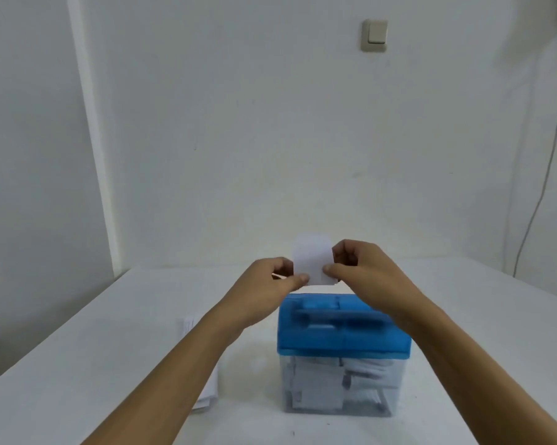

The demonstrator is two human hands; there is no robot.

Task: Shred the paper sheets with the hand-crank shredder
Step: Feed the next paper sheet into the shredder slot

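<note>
Feeding step. Left hand [270, 284] and right hand [360, 271] each pinch the paper sheet [312, 256] upright over the shredder [341, 335], toward the table's [78, 364] near edge. Next move probably needs the sheet lowered squarely into the slot [335, 317].

Left forearm [174, 364] and right forearm [463, 358], both bare, reach forward and converge. The left grip [269, 285] and right grip [362, 268] are raised side by side, each pinching between thumb and curled fingers one edge of a small white paper sheet [312, 256].
</note>
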